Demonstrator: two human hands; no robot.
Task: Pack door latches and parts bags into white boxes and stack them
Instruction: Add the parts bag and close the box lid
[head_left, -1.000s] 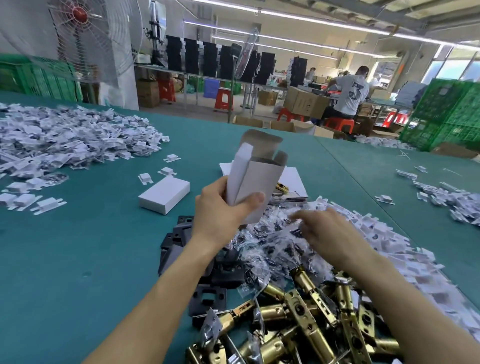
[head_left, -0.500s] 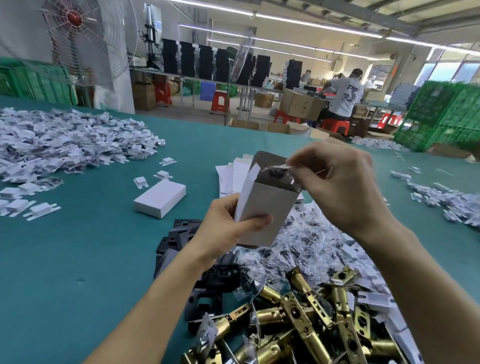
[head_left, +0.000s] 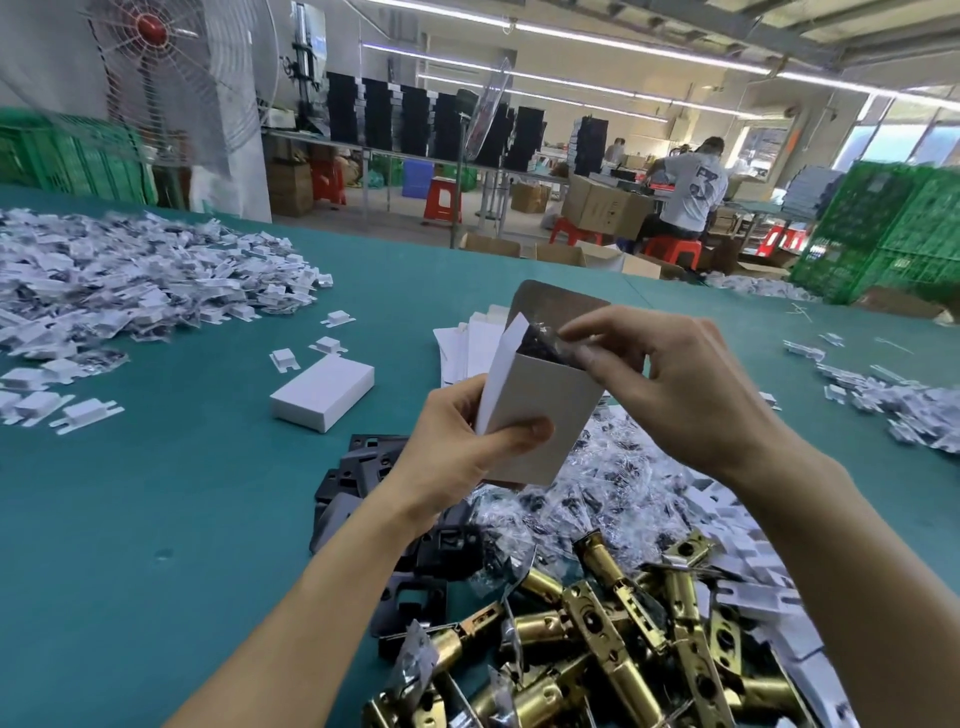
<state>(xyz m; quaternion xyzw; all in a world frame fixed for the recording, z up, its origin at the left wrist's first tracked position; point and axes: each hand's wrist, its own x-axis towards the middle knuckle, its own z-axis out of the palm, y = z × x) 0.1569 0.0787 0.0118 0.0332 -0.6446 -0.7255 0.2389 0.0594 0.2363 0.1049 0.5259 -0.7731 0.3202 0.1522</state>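
A big green bench (head_left: 156, 519) fills most of the view. A wide heap of white pieces (head_left: 130, 280) lies along its far left side. At the near edge sits a pile of gold door latches (head_left: 597, 649), and it touches a pile of clear bags (head_left: 613, 483) just behind it. Black plates (head_left: 374, 467) lie beside them on the left. One closed white box (head_left: 322, 392) lies flat near the middle of the bench, apart from the piles. The left hand (head_left: 467, 447) grips an open white box (head_left: 540, 410) upright above the bags, thumb on the front. The right hand (head_left: 685, 384) pinches a small bag (head_left: 545, 345) at the box's open top. The bag is partly inside.
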